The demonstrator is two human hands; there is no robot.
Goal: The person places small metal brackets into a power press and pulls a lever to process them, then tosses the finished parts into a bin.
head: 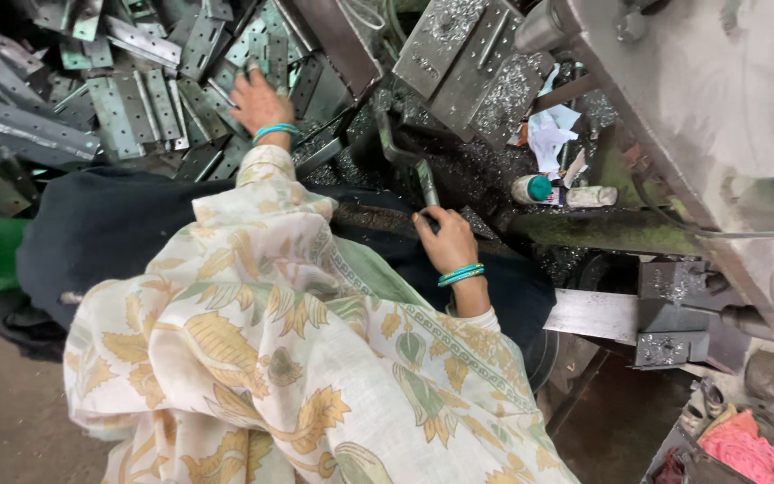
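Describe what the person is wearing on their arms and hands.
Both hands are bare, with no gloves. The left hand has a turquoise bangle at the wrist, and the right hand has a couple of thin turquoise bangles. Cream sleeves reach both wrists. A loose cream cloth printed with yellow and green leaves and flowers drapes over the arms and shoulders.

The left hand [260, 103] lies on the heap of metal brackets [127, 99]. To its right, the right hand [445, 237] touches a lever [409, 157], a small bottle [531, 188] just beyond.
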